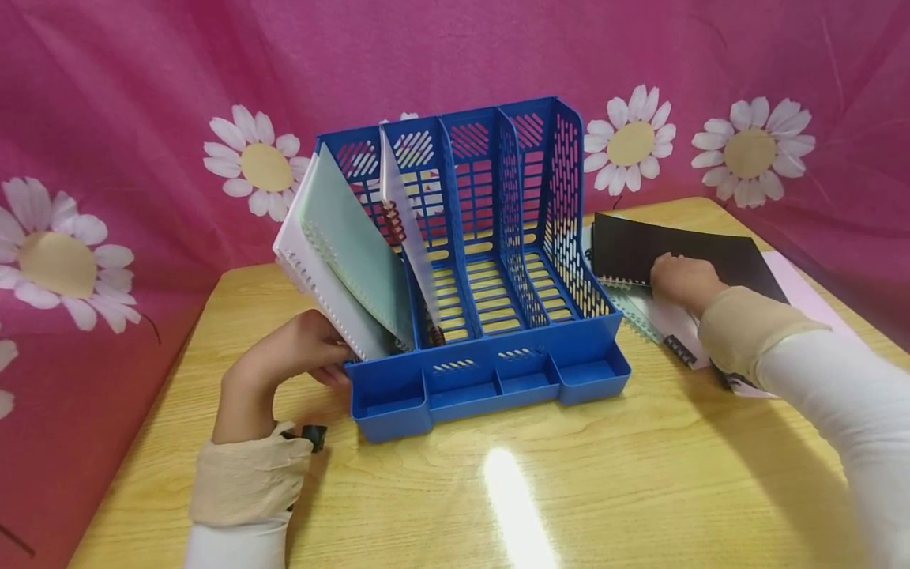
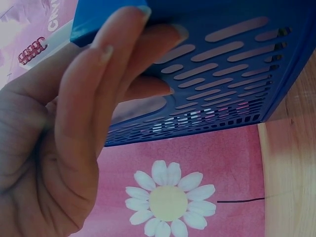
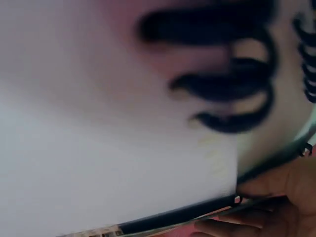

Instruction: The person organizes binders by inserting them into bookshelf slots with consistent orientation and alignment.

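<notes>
A blue desk file organizer [image 1: 490,340], with upright slots and small front trays, stands mid-table. At its left front edge my left hand [image 1: 295,352] holds the side; in the left wrist view the fingers lie against the perforated outer wall [image 2: 217,69]. Pale spiral notebooks, one with a green cover [image 1: 351,229], lean in the leftmost slot. A spiral notebook with a red-brown coil [image 1: 408,229] stands in the slot beside it. To the right, my right hand [image 1: 682,280] pinches a black-covered spiral notebook [image 1: 668,241] by its coil edge, above other notebooks.
Beneath the black notebook lie a pale green spiral notebook [image 1: 633,312] and a pink sheet or cover [image 1: 803,292]. A pink cloth with white daisies [image 1: 455,55] hangs behind the wooden table [image 1: 398,506]. Light glares off the front tabletop.
</notes>
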Demonstrator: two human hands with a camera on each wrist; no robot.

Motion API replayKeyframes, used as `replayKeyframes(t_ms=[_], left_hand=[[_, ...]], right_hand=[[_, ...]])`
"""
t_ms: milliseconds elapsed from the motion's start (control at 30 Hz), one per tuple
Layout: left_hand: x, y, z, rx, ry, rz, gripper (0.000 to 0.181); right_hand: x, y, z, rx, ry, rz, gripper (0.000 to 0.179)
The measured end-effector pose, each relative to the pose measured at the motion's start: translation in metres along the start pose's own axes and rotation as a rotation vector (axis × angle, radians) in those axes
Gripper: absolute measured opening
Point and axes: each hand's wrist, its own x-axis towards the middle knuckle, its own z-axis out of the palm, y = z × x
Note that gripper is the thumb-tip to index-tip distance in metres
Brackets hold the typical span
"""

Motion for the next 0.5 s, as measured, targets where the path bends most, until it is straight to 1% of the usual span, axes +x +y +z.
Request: replayKeyframes(t_ms=[67,167,200,233,367,500], left_hand=[[0.000,0.001,0.000,-0.003,-0.003,-0.005,0.030],[0.001,0.001,0.001,-0.008,-0.005,-0.013,0.029],[0.000,0.001,0.001,-0.006,-0.008,-0.011,0.029],[0.000,0.001,0.001,-0.006,-0.010,-0.009,0.029],[0.000,0.000,0.000,-0.005,-0.005,-0.014,0.029],[0.000,0.000,0.000,-0.004,0.001,-0.026,0.030]], right_hand=[[0.002,0.002,0.002,0.005,0.038,-0.012,0.022],[0.005,0.003,0.007,-0.006,0.070,-0.012,0.018],[0.005,0.003,0.007,-0.003,0.071,-0.007,0.019],[-0.001,-0.004,0.000,0.007,0.060,-0.003,0.019],[0.000,-0.004,0.000,0.030,0.051,-0.010,0.018],[-0.001,-0.006,-0.006,0.034,0.015,-0.006,0.018]])
